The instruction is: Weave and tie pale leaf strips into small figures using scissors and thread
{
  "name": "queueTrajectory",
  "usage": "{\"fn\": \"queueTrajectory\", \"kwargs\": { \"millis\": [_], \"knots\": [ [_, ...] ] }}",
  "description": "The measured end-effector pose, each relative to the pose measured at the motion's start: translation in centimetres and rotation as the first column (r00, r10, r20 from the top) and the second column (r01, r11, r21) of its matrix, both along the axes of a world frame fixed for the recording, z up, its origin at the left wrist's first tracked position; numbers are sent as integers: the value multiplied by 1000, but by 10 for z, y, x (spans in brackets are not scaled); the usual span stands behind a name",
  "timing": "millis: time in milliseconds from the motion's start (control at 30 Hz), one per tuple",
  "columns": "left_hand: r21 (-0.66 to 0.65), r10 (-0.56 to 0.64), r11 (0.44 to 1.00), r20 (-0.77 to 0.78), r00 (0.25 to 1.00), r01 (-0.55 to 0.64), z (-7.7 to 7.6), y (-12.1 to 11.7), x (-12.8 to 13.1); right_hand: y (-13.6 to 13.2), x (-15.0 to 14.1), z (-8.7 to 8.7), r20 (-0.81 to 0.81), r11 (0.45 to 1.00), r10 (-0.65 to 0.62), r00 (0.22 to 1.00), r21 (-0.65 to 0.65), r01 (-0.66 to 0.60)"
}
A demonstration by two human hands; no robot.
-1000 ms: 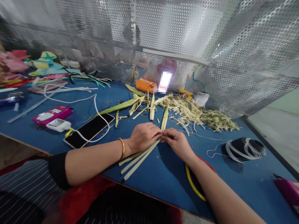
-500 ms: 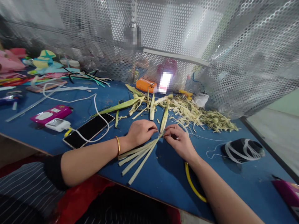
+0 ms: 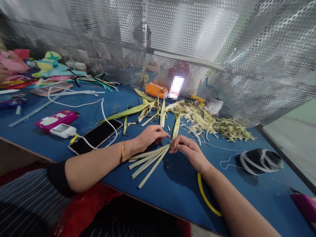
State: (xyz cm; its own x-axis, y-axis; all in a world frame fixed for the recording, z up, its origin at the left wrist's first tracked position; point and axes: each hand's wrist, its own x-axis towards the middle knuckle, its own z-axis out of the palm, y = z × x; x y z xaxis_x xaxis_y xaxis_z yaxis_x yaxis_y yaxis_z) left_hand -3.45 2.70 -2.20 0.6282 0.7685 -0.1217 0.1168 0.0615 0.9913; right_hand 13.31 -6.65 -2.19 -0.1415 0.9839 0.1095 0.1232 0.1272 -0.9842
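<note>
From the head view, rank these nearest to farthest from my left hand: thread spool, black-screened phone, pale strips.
From the left hand:
1. Pale strips, just beside it
2. Black-screened phone, to its left
3. Thread spool, far right

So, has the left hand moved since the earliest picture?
Yes, slightly: the left hand has shifted leftward and a little forward, judged against the black-screened phone lying on the blue table.

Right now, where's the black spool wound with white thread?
In the head view, the black spool lies right of the right hand on the blue tabletop, nearer than the pale shredded-plant pile.
</note>
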Motion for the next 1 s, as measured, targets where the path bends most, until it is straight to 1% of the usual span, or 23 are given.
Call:
{"fn": "queueTrajectory", "kwargs": {
  "millis": [33, 67, 100, 133, 167, 267, 367, 467, 533, 667, 700, 733, 800, 867, 933, 1000],
  "knots": [
    [-108, -33, 993, 77, 996, 41, 0, -1, 0, 1, 0, -1, 4, 1000, -10, 1000, 2, 10],
    [-180, -65, 979, 138, 988, 90, 1, -2, 1, 1, 0, -1, 7, 1000, -15, 1000, 1, 15],
    [-216, -90, 968, 172, 981, 126, 0, -3, 1, 1, 0, -2, 11, 1000, -15, 1000, 0, 15],
    [-219, -109, 965, 175, 978, 147, 0, -4, 1, 1, 1, -3, 18, 1000, -9, 1000, 1, 9],
    [-192, -121, 970, 156, 980, 151, -1, -4, 2, 1, 1, -4, 32, 1000, 2, 999, 6, -3],
    [-42, -127, 991, 46, 991, 129, -2, -5, 2, -1, 1, -7, 121, 998, 39, 992, 35, -43],
    [99, -136, 985, -53, 989, 141, -3, -5, 2, -2, 1, -8, 246, 998, 47, 968, 39, -58],
    [179, -127, 974, -94, 987, 142, -3, -5, 1, -2, 0, -9, 289, 999, 25, 957, 37, -38],
    [163, -120, 978, -83, 989, 132, -3, -6, 1, -1, -1, -11, 250, 1000, -1, 968, 31, -7],
    [62, -100, 993, -33, 994, 102, -3, -6, 1, 2, -4, -17, 54, 997, -67, 996, -30, 69],
    [75, -89, 993, -30, 996, 91, -3, -6, 0, 3, -4, -18, 25, 996, -84, 996, -41, 85],
    [119, -71, 990, -35, 997, 75, -3, -6, 0, 3, -4, -19, 16, 994, -98, 995, -45, 98],
    [267, -21, 963, -56, 998, 36, -3, -7, 0, 4, -3, -20, 49, 993, -108, 993, -43, 110],
    [411, 24, 912, -70, 997, 7, -2, -9, 0, 4, -3, -20, 111, 995, -93, 989, -36, 97],
    [477, 40, 879, -77, 996, 1, -1, -11, 1, 4, -2, -19, 171, 997, -67, 983, -16, 71],
    [481, 43, 877, -78, 996, 0, 1, -13, 3, 4, -3, -18, 209, 998, -60, 976, 15, 58]
  ]
}}
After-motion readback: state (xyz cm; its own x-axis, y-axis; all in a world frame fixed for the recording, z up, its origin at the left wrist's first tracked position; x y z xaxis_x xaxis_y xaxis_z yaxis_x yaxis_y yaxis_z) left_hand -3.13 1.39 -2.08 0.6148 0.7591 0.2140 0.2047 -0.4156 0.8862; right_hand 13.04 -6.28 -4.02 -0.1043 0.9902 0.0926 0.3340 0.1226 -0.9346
